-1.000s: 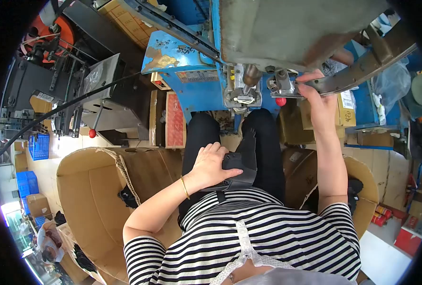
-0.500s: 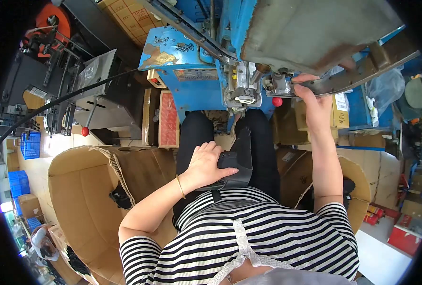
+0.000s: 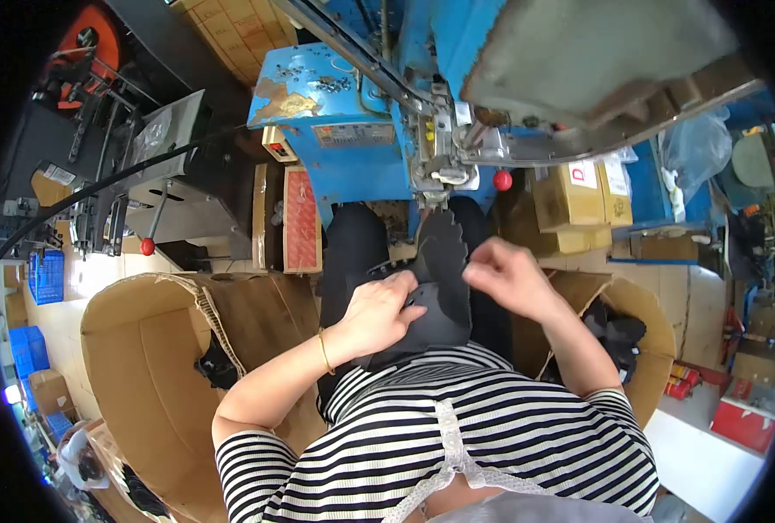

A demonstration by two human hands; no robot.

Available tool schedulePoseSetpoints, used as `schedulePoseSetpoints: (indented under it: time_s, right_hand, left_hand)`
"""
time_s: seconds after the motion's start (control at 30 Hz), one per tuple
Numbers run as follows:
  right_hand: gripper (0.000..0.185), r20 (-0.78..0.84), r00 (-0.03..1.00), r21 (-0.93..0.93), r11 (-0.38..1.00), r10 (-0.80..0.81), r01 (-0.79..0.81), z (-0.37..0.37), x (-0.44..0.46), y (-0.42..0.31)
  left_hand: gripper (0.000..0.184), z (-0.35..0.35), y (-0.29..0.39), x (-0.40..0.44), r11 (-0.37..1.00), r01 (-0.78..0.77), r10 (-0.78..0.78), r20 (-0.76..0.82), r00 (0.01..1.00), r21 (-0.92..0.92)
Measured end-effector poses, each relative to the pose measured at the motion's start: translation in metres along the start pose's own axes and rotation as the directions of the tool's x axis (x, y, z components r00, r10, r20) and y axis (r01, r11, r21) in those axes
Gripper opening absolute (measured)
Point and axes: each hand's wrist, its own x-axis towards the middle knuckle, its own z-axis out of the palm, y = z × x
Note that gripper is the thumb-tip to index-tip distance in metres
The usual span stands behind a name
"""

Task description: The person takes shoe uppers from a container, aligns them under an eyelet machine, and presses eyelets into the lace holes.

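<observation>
Across my lap lies a black shoe upper (image 3: 444, 253) with a notched edge, its far tip just below the machine's metal head (image 3: 444, 161). My left hand (image 3: 377, 309) is closed around its near left part, with the thumb on top. My right hand (image 3: 511, 279) hovers close to the right edge of the upper; its fingers are loosely curled with the thumb a little apart, and nothing shows in them. Whether the fingertips touch the edge I cannot tell.
A blue machine (image 3: 353, 166) stands ahead, with a red knob (image 3: 502, 180) and a curved metal rail (image 3: 614, 144). Large open cartons hold black pieces at my left (image 3: 135, 366) and right (image 3: 658, 340). Taped boxes (image 3: 571, 205) stand behind the knob.
My right hand has left the metal rail and come down to the upper's right side. The upper, under my left hand, has turned slightly and shows more of its notched edge.
</observation>
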Motion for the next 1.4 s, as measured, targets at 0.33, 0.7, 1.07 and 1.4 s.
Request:
schedulePoseSetpoints:
  time_s: [0.33,0.7,1.07,1.4]
  right_hand:
    - [0.028,-0.004,0.949,0.904,0.408,0.316,-0.132,0.059,-0.045,0.026]
    - [0.027,-0.194,0.963,0.859,0.507,0.186,0.076,0.041,-0.026,-0.003]
    - [0.024,-0.170,0.985,0.962,0.224,0.034,0.158,0.001,0.032,-0.061]
    - [0.026,-0.132,0.991,0.926,0.353,-0.033,0.135,-0.005,0.048,-0.052]
  left_hand:
    - [0.021,-0.039,0.022,0.030,0.956,-0.295,0.295,-0.022,0.955,0.005]
    - [0.021,-0.045,0.059,0.050,0.946,-0.210,0.260,-0.191,0.947,0.246]
    - [0.016,-0.098,0.032,0.111,0.810,0.018,-0.071,-0.068,0.995,-0.586]
    - [0.015,-0.104,0.023,0.132,0.772,0.239,-0.249,0.066,0.966,-0.589]
